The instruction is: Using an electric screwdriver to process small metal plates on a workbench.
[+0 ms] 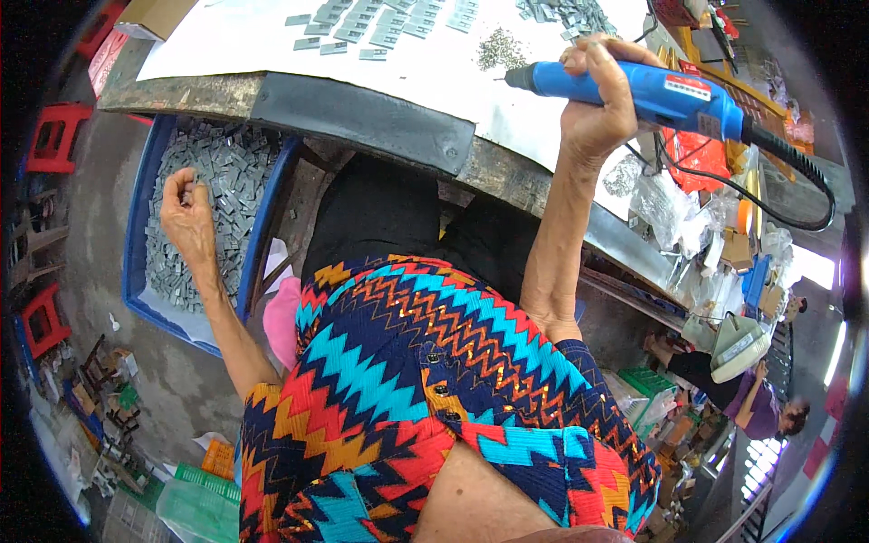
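Observation:
In my right hand (602,95) is a blue electric screwdriver (652,90), held over the white-covered table (244,45) with its tip pointing left. A small heap of screws (500,50) lies close to that tip. My left hand (188,217) is over a blue crate (133,262) filled with small grey rectangular pieces (222,172). Its fingers are curled together, and whatever they hold, if anything, is too small to make out. On the table's far side, several similar grey pieces (362,27) are laid out in rows, with a loose pile of pieces (575,14) to their right.
A dark strip (362,118) covers part of the table's near edge. The screwdriver's black cable (806,213) loops at the right. Plastic bags (665,213) and a red bag (695,161) crowd the table's right end. Another person (760,407) is farther right. Red stools (56,136) stand left.

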Action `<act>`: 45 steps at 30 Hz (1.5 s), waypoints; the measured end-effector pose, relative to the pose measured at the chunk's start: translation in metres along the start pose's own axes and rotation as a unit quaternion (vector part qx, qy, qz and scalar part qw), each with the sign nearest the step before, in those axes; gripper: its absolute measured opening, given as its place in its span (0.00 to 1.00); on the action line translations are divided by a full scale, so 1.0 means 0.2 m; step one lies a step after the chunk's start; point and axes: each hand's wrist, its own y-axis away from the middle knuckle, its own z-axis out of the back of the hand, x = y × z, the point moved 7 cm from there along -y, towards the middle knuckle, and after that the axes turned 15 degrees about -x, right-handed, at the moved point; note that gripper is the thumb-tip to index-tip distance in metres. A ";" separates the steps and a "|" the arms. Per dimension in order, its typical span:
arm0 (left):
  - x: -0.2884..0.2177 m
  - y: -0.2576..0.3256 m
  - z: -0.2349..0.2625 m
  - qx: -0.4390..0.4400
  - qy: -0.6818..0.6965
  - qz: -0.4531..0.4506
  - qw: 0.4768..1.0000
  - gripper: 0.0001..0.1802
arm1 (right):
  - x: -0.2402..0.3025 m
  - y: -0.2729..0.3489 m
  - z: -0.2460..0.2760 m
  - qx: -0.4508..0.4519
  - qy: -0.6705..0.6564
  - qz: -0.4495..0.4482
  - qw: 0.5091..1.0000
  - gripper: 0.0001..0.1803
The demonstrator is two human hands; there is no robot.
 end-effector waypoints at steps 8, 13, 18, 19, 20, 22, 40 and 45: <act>-0.41 0.10 -0.12 0.017 0.147 -0.023 0.989 0.10 | 0.09 0.06 -0.02 -0.017 -0.100 -0.107 0.989 0.09; -0.87 0.32 -0.35 0.222 0.319 -0.011 0.921 0.13 | 0.20 0.09 -0.05 0.000 -0.154 -0.144 0.978 0.09; -0.99 0.44 -0.50 0.271 0.422 0.049 0.864 0.12 | 0.27 0.13 -0.07 -0.019 -0.197 -0.170 0.965 0.09; -0.99 0.45 -0.51 0.267 0.454 0.068 0.847 0.11 | 0.28 0.14 -0.07 -0.006 -0.193 -0.163 0.968 0.09; -1.00 0.45 -0.51 0.268 0.453 0.067 0.848 0.11 | 0.29 0.15 -0.08 0.006 -0.190 -0.156 0.969 0.09; -1.00 0.45 -0.52 0.279 0.450 0.096 0.843 0.09 | 0.29 0.14 -0.07 0.003 -0.191 -0.154 0.969 0.09; -1.01 0.51 -0.59 0.310 0.452 0.104 0.830 0.05 | 0.26 0.13 0.01 -0.023 -0.208 -0.172 0.962 0.12; -1.01 0.51 -0.59 0.333 0.454 0.115 0.818 0.06 | 0.25 0.14 0.02 -0.031 -0.208 -0.178 0.961 0.12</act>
